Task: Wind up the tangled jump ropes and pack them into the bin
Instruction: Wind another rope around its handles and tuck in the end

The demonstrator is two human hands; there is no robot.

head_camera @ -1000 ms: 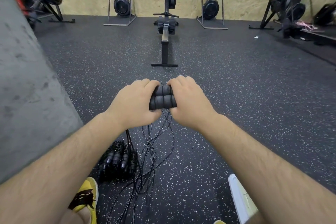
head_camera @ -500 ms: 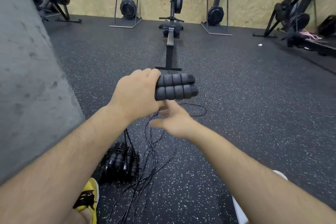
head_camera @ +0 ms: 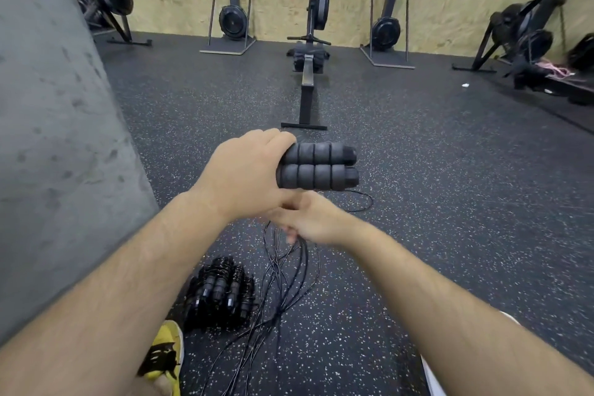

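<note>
My left hand (head_camera: pixel 247 173) grips both foam handles (head_camera: pixel 318 169) out over the floor, my right hand (head_camera: pixel 308 219) sits blurred just beneath at the slack cords (head_camera: pixel 289 270), grip unreadable; risk: the crossed cords cinch into a knot if I wind without separating them.

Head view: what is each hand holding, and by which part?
Left hand grips both foam handles together at their left ends. Right hand is blurred by the cords; its hold cannot be told.
</note>
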